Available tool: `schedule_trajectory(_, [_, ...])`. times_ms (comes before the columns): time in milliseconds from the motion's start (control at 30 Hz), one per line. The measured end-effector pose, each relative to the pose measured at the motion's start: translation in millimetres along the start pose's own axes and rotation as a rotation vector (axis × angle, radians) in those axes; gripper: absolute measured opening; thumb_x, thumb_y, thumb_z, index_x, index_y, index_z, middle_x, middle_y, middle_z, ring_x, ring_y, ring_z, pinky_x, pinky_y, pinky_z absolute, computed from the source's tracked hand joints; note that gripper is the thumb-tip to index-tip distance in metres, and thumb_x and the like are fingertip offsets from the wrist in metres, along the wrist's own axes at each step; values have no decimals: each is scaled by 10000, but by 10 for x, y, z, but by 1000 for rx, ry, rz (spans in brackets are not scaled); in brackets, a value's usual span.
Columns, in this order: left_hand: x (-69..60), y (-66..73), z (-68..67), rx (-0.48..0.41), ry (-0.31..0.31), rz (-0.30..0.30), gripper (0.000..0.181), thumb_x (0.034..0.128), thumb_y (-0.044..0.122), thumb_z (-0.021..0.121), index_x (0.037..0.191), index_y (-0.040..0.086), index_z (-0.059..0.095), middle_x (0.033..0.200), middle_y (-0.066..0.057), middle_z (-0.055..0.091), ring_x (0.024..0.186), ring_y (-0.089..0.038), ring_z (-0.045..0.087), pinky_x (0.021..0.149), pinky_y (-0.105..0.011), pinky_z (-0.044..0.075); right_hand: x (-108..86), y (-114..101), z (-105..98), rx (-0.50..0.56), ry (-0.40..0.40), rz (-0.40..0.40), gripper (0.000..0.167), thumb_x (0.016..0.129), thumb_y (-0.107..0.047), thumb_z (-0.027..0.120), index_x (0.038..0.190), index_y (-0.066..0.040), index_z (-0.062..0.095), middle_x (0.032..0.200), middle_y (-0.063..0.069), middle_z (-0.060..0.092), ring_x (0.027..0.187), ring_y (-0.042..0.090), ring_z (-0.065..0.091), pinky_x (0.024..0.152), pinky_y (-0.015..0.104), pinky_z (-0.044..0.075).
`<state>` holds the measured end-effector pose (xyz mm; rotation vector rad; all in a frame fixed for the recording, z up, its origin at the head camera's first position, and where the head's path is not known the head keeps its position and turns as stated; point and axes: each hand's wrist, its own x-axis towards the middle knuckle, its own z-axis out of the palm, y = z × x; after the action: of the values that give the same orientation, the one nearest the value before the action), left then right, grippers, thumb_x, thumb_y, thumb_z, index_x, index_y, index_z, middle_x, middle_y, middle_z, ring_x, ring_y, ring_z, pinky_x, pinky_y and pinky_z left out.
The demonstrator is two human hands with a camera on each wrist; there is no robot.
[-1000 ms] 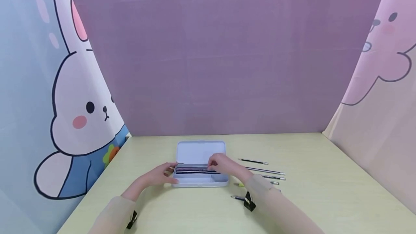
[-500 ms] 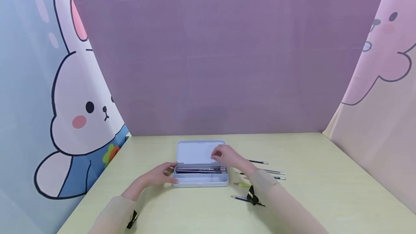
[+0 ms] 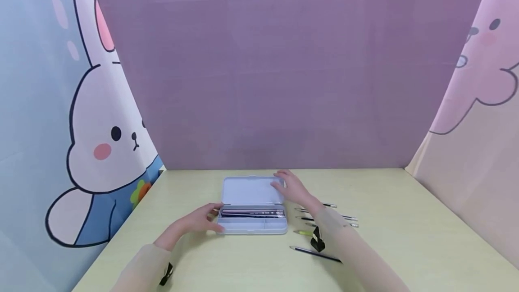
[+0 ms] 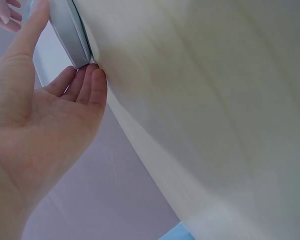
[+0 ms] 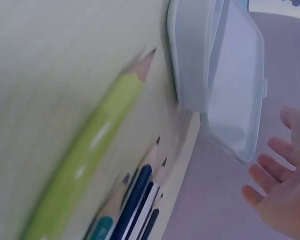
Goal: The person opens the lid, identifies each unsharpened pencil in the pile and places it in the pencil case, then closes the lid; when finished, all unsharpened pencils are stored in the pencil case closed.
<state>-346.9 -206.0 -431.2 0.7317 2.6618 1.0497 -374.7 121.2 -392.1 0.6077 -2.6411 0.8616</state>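
Observation:
A white pencil case (image 3: 243, 225) lies with its lid (image 3: 247, 190) raised at the back of the table. Several dark pencils (image 3: 251, 215) fill its rear compartment. My left hand (image 3: 196, 221) holds the case's left end, thumb at the front corner and fingers at the back; in the left wrist view those fingers curl at the case's edge (image 4: 72, 40). At the lid's right edge is my right hand (image 3: 295, 189), fingers spread and nothing held. From the right wrist, this hand (image 5: 285, 185) appears apart from the lid (image 5: 235, 85).
Right of the case, several pencils lie on the table (image 3: 389, 238), partly under my right forearm. Among them is a thick yellow-green pencil (image 5: 90, 145). A dark pencil (image 3: 316, 253) lies nearest me. A purple cloth (image 3: 284, 80) hangs behind.
My right hand has let go of a pencil in the case, then risen and moved back to the lid's right edge, its fingers spreading. The left hand has stayed at the case.

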Motion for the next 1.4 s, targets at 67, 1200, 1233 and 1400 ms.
schedule_trajectory(67, [9, 5, 11, 1, 3, 8, 849, 741, 315, 793, 1380, -52, 370, 1314, -194, 498, 1153, -333, 500, 981, -482, 444, -7, 36, -13, 3, 8, 37, 475, 937, -265, 572, 1308, 25, 507, 1361, 204, 479, 1279, 363, 429, 1083, 481, 352])
schedule_trajectory(1200, [-18, 75, 15, -47, 26, 20, 973, 710, 324, 813, 1357, -158, 270, 1246, -257, 506, 1153, -382, 492, 996, -522, 421, -399, -83, -326, 169, -148, -96, 335, 960, -249, 535, 1209, -31, 592, 1164, 95, 620, 1067, 261, 603, 967, 448, 479])
schedule_trajectory(1233, [-25, 81, 9, -32, 26, 39, 1003, 716, 350, 804, 1350, -181, 237, 1229, -268, 507, 1140, -377, 502, 983, -507, 436, -420, -93, -323, 171, -170, -86, 341, 966, -283, 523, 1200, -48, 603, 1154, 78, 632, 1069, 247, 603, 961, 436, 485])
schedule_trajectory(1400, [-48, 89, -1, -42, 14, 31, 1069, 716, 371, 802, 1382, -169, 165, 1246, -292, 488, 1161, -402, 491, 991, -511, 428, -521, -124, -276, 198, -266, -43, 379, 979, -370, 470, 1172, -93, 642, 1122, 31, 661, 1070, 220, 605, 916, 411, 505])
